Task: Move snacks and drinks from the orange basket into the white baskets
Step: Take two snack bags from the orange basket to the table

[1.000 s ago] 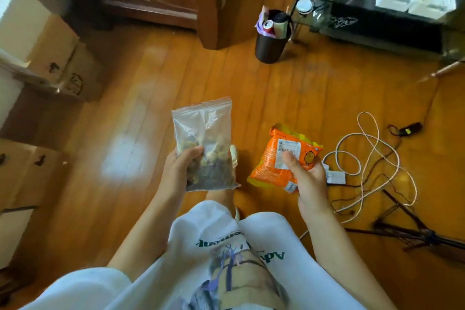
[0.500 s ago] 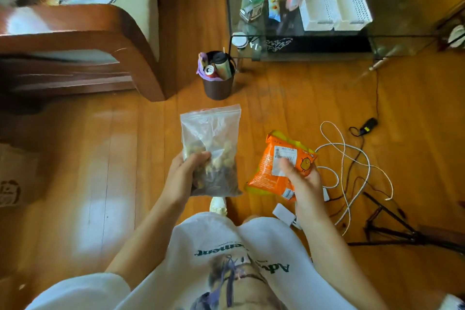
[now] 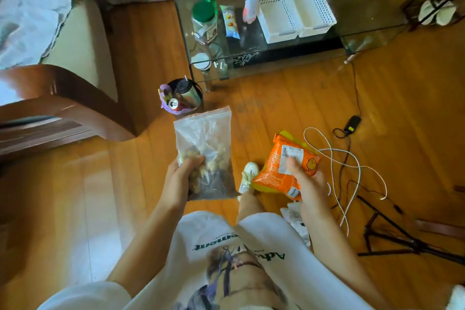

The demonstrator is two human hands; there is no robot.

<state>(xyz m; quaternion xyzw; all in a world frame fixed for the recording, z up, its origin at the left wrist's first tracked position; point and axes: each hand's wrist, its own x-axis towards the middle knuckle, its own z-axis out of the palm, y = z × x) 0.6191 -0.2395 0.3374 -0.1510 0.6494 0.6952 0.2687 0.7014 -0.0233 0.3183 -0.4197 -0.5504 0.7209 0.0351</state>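
The left hand holds a clear plastic zip bag of brown snacks upright, fingers curled round it. The right hand grips a crinkly orange snack packet, thumb on top. Far ahead of both hands, two white plastic baskets sit side by side on the glass tabletop.

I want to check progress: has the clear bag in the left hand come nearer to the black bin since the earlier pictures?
Yes. The clear bag now overlaps the black bin, nearer the glass table.
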